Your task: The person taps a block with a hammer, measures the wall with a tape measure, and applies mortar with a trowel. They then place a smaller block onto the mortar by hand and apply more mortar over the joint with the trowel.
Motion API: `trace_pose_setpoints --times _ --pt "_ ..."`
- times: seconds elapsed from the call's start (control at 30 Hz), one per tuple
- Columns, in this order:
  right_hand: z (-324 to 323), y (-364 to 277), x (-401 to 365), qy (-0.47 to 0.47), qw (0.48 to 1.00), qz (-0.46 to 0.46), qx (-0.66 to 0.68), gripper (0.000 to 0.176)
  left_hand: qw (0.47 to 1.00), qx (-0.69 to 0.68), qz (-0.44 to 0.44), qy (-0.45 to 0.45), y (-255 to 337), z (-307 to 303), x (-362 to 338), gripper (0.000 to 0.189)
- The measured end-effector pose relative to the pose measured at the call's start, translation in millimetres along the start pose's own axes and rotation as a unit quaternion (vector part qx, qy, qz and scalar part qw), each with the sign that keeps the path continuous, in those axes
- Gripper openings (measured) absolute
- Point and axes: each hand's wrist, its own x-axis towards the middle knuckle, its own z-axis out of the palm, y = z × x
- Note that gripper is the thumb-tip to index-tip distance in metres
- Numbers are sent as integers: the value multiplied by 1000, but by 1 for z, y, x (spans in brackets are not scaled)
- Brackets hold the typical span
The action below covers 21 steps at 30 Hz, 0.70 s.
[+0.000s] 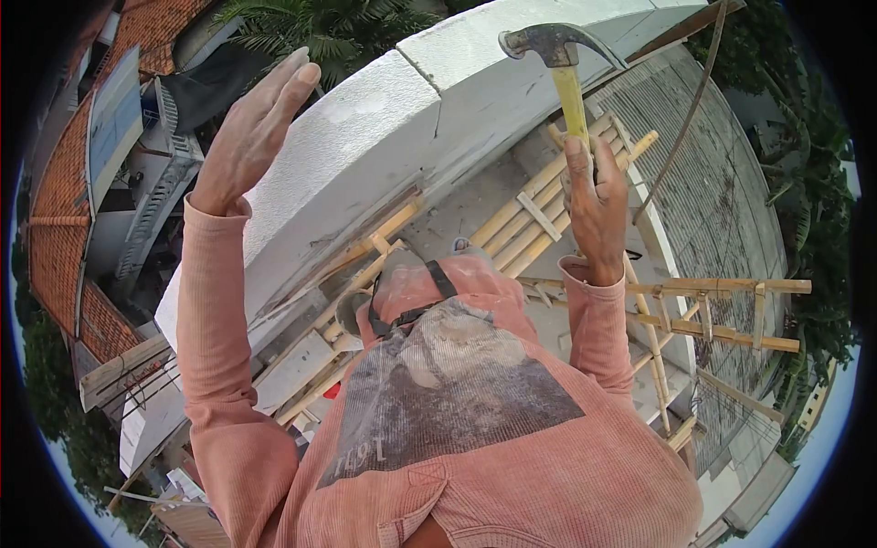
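My right hand (600, 205) is wrapped around the lower part of a claw hammer (570, 96). Its yellow handle points upward, and the dark metal head and curved claw are at the top, in front of the white wall (356, 119). On the left, my left hand (251, 137) is raised with fingers stretched out and holds nothing. From this angle it overlaps the wall's outer edge; whether it touches cannot be told. Both forearms are in dusty pink sleeves.
Bamboo scaffold poles (525, 224) run below and between my arms. Wooden ladder-like framing (722, 310) juts out at right, beside a grey corrugated roof (722, 173). Past the wall's left side, tiled roofs (59, 247) lie far below. A thin rod (690, 114) leans at upper right.
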Motion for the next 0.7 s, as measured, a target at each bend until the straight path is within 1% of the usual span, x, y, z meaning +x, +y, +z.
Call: trace_pose_setpoints --times 0.07,0.17,0.23,0.27,0.37,0.4,0.47,0.5,0.57,0.6,0.7 --pt "-9 15 -3 5 1000 18 -5 42 989 85 113 -43 -24 27 40 69" --pt "-22 30 -14 13 999 39 -31 44 994 40 3 -99 -12 57 83 75" --pt "-32 40 -21 19 997 47 -62 45 988 19 -24 -148 -20 78 101 79" --pt "-36 46 -23 9 995 76 -65 46 984 9 -39 -174 -18 85 106 81" --pt "-40 61 -32 34 994 73 -79 47 969 34 -95 -226 -16 97 111 79" --pt "-40 65 -35 42 993 78 -79 48 970 -38 -84 -226 -22 102 111 79" --pt "-37 70 -40 48 992 87 -75 48 965 -23 -115 -237 -18 99 111 77" --pt "-33 68 -43 36 991 113 -62 48 961 -14 -131 -241 -14 97 109 76" --pt "-30 60 -44 17 986 162 -40 48 965 -28 -120 -233 -16 97 108 75" --pt "-27 66 -47 17 988 138 -60 49 965 -27 -115 -233 -19 98 110 75" --pt "-16 59 -51 -2 987 143 -68 49 967 -49 -104 -225 -23 100 110 76"
